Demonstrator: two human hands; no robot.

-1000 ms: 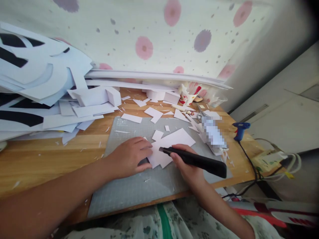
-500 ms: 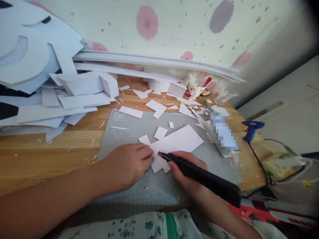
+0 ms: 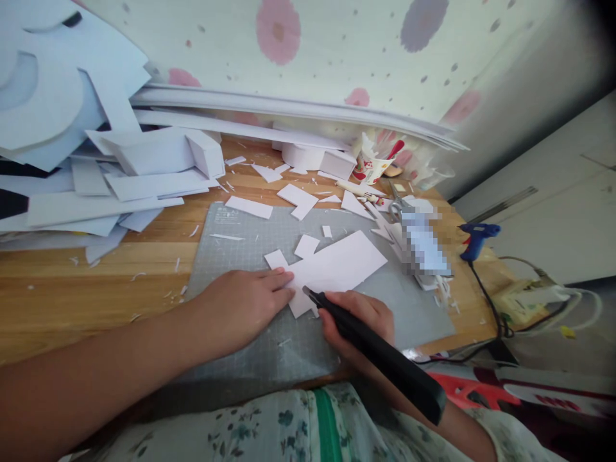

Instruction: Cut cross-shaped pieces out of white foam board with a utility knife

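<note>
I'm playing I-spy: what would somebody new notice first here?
Probably the black utility knife in the right hand, its blade at the white piece on the gray cutting mat. Then maybe the heap of white cutouts on the left, and the blue glue gun by the right edge of the table.

I can't make out the blurred object [image 3: 426,240] beside the scissors [image 3: 397,206]; the left hand [image 3: 243,301] covers part of the white sheet [image 3: 344,263], and the board pile [image 3: 52,102] runs past my view's left edge.
</note>
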